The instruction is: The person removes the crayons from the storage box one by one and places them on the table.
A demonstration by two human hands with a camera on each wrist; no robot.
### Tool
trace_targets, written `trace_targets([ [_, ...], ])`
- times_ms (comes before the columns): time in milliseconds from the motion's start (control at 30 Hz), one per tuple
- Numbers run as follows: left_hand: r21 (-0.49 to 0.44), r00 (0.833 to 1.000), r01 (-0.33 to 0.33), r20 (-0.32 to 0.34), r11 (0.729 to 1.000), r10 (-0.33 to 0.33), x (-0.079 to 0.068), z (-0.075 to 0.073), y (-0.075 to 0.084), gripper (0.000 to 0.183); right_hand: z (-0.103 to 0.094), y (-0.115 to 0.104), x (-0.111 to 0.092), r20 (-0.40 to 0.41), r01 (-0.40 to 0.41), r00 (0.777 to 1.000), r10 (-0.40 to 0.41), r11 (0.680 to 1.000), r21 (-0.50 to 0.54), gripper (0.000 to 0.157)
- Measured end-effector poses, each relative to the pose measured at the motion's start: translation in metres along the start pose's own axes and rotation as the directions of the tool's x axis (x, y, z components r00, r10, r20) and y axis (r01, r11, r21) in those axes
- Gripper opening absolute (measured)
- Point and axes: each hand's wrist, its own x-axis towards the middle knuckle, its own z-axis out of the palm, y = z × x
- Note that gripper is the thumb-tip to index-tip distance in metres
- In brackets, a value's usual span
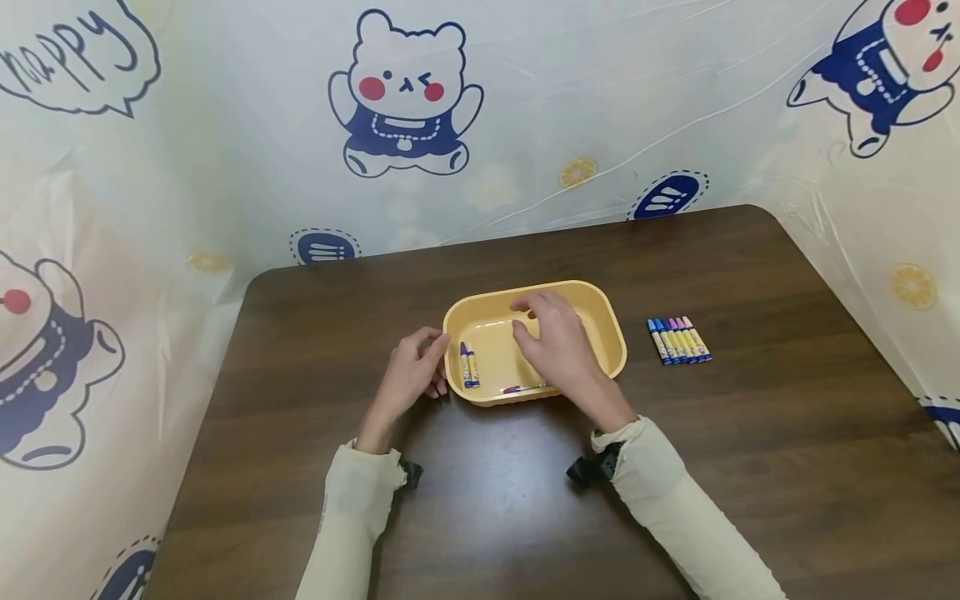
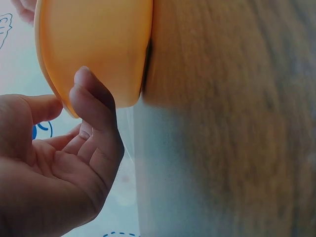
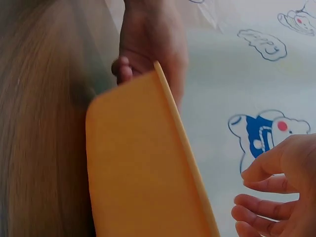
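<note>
A yellow plastic basin (image 1: 535,396) sits on the table. My left hand (image 1: 408,371) is at its left end, thumb on the rim and fingers against the outer wall; the left wrist view shows thumb and fingers pinching the rim. Over the basin's interior hovers my right hand (image 1: 558,346), its fingers loosely bent and nothing visible between them. Two crayons (image 1: 469,367) with yellow wrappers lie side by side in the basin's left part. Another crayon (image 1: 522,388) lies along the front inner wall, partly covered by the right hand.
To the right of the basin, several crayons (image 1: 679,340) lie in a neat row, with blue, purple and pink tips. They rest on the dark wood table (image 1: 495,517). A printed curtain (image 1: 525,108) with cartoon bears hangs behind the table and along its sides.
</note>
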Motion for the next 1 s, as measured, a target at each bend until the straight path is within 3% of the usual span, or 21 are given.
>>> trace_targets([
  [333,0.001,1.0,0.006,0.008,1.0,-0.006,0.0,0.0,0.004,0.039,0.029,-0.015,0.004,0.146,-0.064,0.987,0.06,0.998,0.025,0.017],
  [467,-0.003,1.0,-0.012,0.013,1.0,0.012,0.001,0.001,0.003,0.038,0.042,-0.013,0.002,0.21,-0.053,0.976,0.051,0.999,0.005,0.017],
  [533,-0.008,1.0,-0.025,0.008,1.0,0.025,0.001,0.002,0.003,0.037,0.049,-0.012,0.0,0.278,-0.013,0.96,0.013,1.0,-0.002,0.019],
  [633,-0.009,0.999,-0.033,-0.005,0.999,0.033,0.0,0.002,0.003,0.036,0.056,-0.009,-0.002,0.389,0.076,0.919,-0.071,0.997,0.003,0.025],
  [700,-0.007,0.999,-0.036,-0.01,0.999,0.036,0.0,0.002,0.003,0.036,0.057,-0.008,-0.003,0.436,0.122,0.892,-0.116,0.992,0.014,0.027],
  [767,-0.004,0.999,-0.034,-0.005,0.999,0.034,0.0,0.003,0.004,0.037,0.057,-0.007,-0.005,0.459,0.135,0.88,-0.123,0.991,0.006,0.026],
  [1000,-0.008,1.0,-0.016,-0.001,1.0,0.016,0.0,0.003,0.003,0.037,0.056,-0.005,-0.006,0.462,0.078,0.885,-0.046,0.996,-0.05,0.021],
])
